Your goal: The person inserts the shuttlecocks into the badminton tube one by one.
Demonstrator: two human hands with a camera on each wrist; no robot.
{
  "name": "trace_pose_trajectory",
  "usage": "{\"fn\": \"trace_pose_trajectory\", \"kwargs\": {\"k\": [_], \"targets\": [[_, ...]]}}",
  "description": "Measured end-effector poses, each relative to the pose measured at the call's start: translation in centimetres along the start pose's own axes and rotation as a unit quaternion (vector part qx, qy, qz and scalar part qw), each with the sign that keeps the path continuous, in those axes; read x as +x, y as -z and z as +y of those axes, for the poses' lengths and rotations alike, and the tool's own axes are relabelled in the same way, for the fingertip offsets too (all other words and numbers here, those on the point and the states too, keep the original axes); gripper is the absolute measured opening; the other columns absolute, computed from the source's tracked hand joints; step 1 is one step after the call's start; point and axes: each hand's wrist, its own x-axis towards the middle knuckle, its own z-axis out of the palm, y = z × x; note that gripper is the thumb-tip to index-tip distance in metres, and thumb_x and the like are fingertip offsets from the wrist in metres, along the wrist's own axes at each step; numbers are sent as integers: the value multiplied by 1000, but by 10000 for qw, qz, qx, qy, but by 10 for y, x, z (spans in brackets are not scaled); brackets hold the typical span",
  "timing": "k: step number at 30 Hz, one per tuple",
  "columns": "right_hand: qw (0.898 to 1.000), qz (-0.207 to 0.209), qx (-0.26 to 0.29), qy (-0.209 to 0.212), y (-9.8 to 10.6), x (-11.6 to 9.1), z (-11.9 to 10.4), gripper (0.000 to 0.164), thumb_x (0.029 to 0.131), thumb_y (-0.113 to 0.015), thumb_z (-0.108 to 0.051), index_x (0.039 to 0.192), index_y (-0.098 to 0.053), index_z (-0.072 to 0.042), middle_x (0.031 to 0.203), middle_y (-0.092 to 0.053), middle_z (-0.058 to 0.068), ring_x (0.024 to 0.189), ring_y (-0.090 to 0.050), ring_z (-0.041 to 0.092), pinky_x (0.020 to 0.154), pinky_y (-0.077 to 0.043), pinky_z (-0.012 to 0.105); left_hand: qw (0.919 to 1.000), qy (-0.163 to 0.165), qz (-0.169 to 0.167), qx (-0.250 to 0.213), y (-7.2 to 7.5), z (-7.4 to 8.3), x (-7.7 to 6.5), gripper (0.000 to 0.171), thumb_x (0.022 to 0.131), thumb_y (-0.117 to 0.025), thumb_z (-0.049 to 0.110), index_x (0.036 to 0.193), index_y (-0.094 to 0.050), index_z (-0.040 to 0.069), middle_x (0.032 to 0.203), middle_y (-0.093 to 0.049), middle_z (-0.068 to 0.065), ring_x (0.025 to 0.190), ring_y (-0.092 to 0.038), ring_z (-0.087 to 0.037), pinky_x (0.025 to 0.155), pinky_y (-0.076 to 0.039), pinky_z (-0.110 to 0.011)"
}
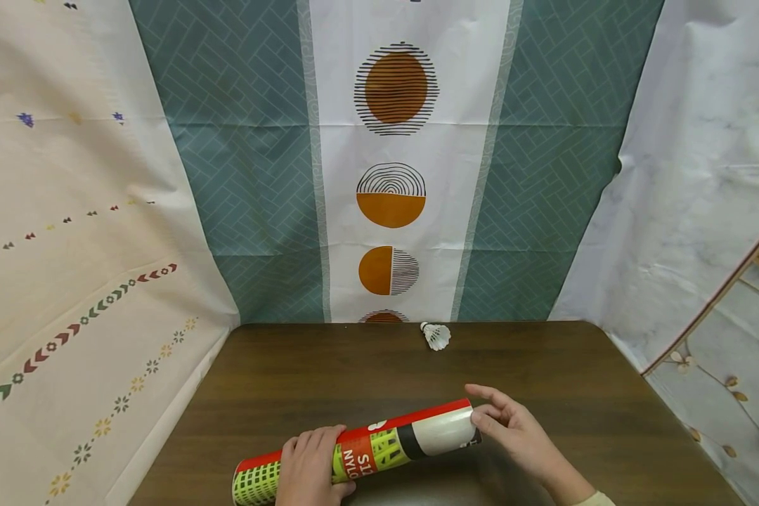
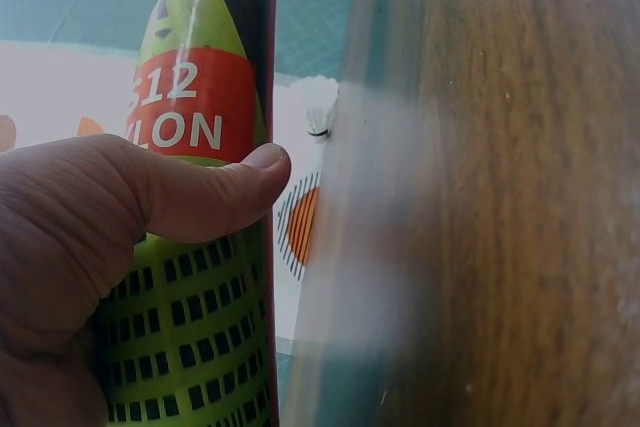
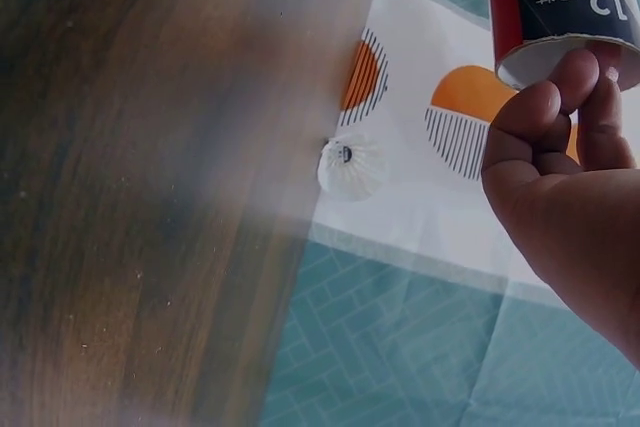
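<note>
A long shuttlecock tube (image 1: 387,450), printed red, lime green and black with a pale end, lies slantwise in the head view, its right end higher. My left hand (image 1: 310,465) grips it left of the middle, the thumb (image 2: 215,192) wrapped across the printed side. At the tube's right end is my right hand (image 1: 523,439), fingers loosely bent. The right wrist view shows its fingertips (image 3: 575,77) right at the round mouth of the tube (image 3: 560,7), one overlapping the opening. A white shuttlecock (image 1: 436,336) lies near the table's far edge.
The dark brown wooden table (image 1: 329,372) runs back to a hanging cloth (image 1: 392,154) with teal bands and orange circles. Pale patterned cloths hang along the left side (image 1: 69,281) and the right side (image 1: 689,176).
</note>
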Motion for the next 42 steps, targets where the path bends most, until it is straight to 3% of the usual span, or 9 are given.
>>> {"fn": "trace_pose_trajectory", "kwargs": {"k": [8,13,21,26,35,42], "targets": [[9964,740,-125,-406,9,8,-2,46,111,-58,-21,152,-51,1,109,-80,-4,103,-72,9,93,-56,25,10000,47,44,-9,0,1,-1,89,59,-104,46,134,-65,18,124,-72,-4,112,-64,-31,97,-49,-63],[9922,1095,-28,-591,18,27,-1,47,110,-61,-26,150,-53,-1,106,-81,-3,101,-71,13,91,-56,27,10000,75,50,-37,-1,-1,-1,89,59,-105,45,134,-65,17,124,-72,-5,112,-64,-31,98,-48,-63],[9897,950,-88,-1064,29,75,13,59,107,-65,-39,158,-48,-12,122,-78,13,106,-71,24,99,-55,39,9999,64,61,-60,-1,-2,-2,89,59,-105,45,134,-65,17,124,-72,-5,112,-64,-31,98,-49,-63],[9893,909,-189,-1128,32,101,20,64,108,-63,-41,162,-42,-14,131,-76,16,111,-70,34,96,-55,39,9999,77,67,-86,0,-3,-2,89,59,-105,44,135,-65,18,125,-72,-4,113,-64,-31,98,-48,-63],[9899,822,-154,-1143,25,146,25,69,112,-56,-27,170,-24,-7,150,-61,26,105,-71,23,89,-55,30,9999,54,122,-86,2,-6,-2,90,59,-105,44,135,-65,18,125,-72,-5,113,-65,-31,97,-48,-63],[9864,778,-574,-1326,26,171,34,65,114,-49,-21,170,-20,-4,161,-45,32,124,-66,42,90,-57,37,9999,27,127,-105,2,-7,-3,89,60,-104,43,135,-65,17,125,-73,-5,113,-65,-32,97,-49,-65]]}}
